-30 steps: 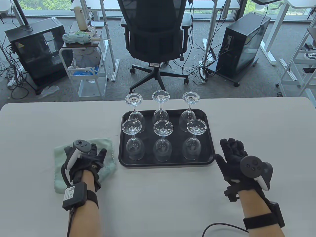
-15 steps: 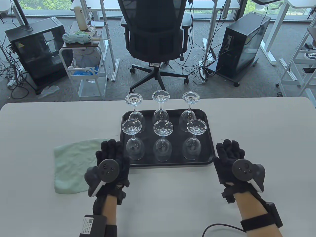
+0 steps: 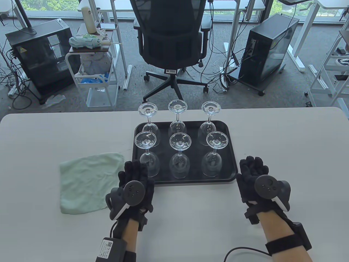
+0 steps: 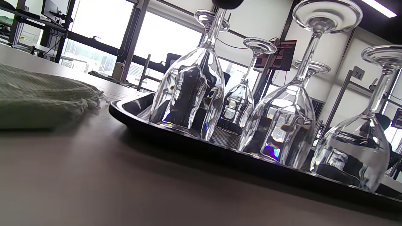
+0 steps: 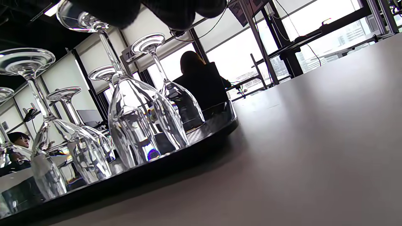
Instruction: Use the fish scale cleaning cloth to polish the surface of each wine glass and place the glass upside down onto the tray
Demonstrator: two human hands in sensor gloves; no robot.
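Observation:
Several clear wine glasses stand upside down in two rows on the black tray (image 3: 190, 181); the front row is at left (image 3: 149, 163), middle (image 3: 179, 163) and right (image 3: 212, 163). The pale green cloth (image 3: 87, 182) lies flat on the table left of the tray, with nothing on it. My left hand (image 3: 135, 173) lies at the tray's front-left corner, fingers stretched over the rim. My right hand (image 3: 253, 166) sits at the front-right corner, fingers loosely bent beside the rim. Neither hand holds anything. The left wrist view shows the cloth (image 4: 40, 100) and the tray (image 4: 176, 141); the right wrist view shows the tray (image 5: 176, 157) under my fingers (image 5: 176, 12).
A black office chair (image 3: 171, 41) stands past the table's far edge. A black cable (image 3: 245, 249) lies on the table by my right forearm. A person (image 5: 201, 81) sits in the background of the right wrist view.
My left hand has come off the cloth and moved right to the tray's front-left corner. My right hand has shifted slightly left toward the tray's front-right corner.

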